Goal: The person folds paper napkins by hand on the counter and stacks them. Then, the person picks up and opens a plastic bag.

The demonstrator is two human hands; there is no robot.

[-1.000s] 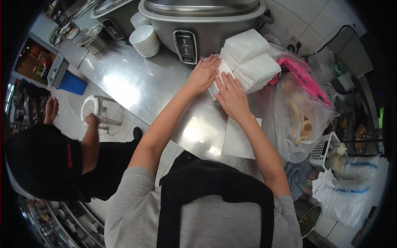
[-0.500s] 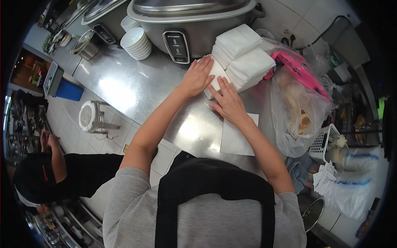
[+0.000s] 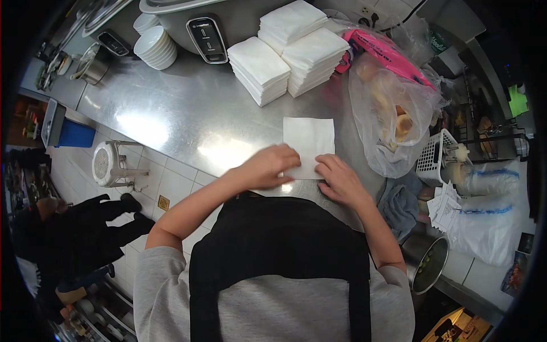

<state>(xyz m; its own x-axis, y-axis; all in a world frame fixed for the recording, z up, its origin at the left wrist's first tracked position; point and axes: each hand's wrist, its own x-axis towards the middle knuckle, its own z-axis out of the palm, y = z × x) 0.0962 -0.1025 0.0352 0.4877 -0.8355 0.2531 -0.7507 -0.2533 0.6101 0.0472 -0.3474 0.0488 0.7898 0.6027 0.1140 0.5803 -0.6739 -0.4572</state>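
Note:
A white paper napkin (image 3: 309, 139) lies on the steel counter in front of me. My left hand (image 3: 272, 166) is at its lower left edge, fingers curled over the paper and slightly blurred. At the lower right corner, my right hand (image 3: 341, 179) has bent fingers closed on the napkin's edge, the thumb lower down. The near edge of the napkin is partly hidden by the hands. Behind it stand neat piles of folded white napkins: a left pile (image 3: 259, 68), a right pile (image 3: 316, 60) and a back pile (image 3: 293, 23).
A large cooker (image 3: 208, 40) and stacked white bowls (image 3: 155, 48) stand at the back of the steel counter (image 3: 188, 108). On the right are a clear bag of bread (image 3: 393, 125), a white basket (image 3: 436, 157) and a grey cloth (image 3: 400, 202). A person in black (image 3: 80, 233) stands at left.
Both hands have come off the left napkin pile and moved back toward my body, onto the single napkin. The left pile now stands uncovered. My view has shifted, and the person at left has moved.

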